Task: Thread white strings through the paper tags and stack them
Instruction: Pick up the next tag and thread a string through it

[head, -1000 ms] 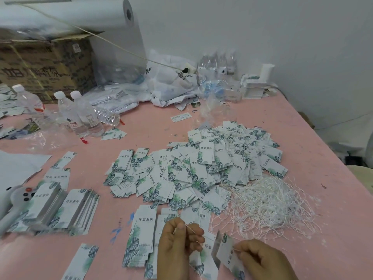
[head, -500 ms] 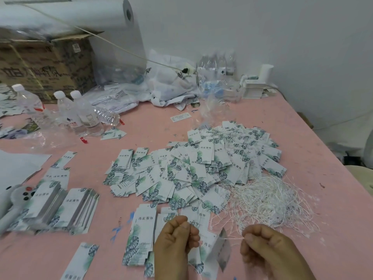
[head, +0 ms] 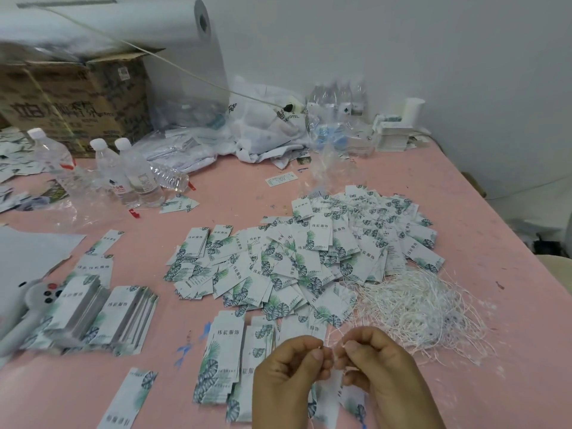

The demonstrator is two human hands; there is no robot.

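Observation:
My left hand (head: 291,370) and my right hand (head: 380,366) meet at the bottom centre, fingertips almost touching. Both pinch a thin white string (head: 329,348) between thumb and forefinger. A paper tag (head: 332,394) with a leaf print hangs below the fingers, partly hidden by them. A wide loose heap of tags (head: 309,261) covers the table's middle. A tangle of white strings (head: 418,308) lies to its right. A short pile of tags (head: 221,360) lies just left of my left hand. Taller stacks (head: 102,314) stand at the left.
Water bottles (head: 130,174) stand at the back left on the pink table (head: 495,351). A cardboard box (head: 71,91), a big roll of clear film (head: 123,23) and plastic bags (head: 266,131) crowd the back. A white device (head: 28,308) lies at the left edge.
My right hand has come left and up to meet my left hand. The tag it held out to the side now hangs beneath both hands.

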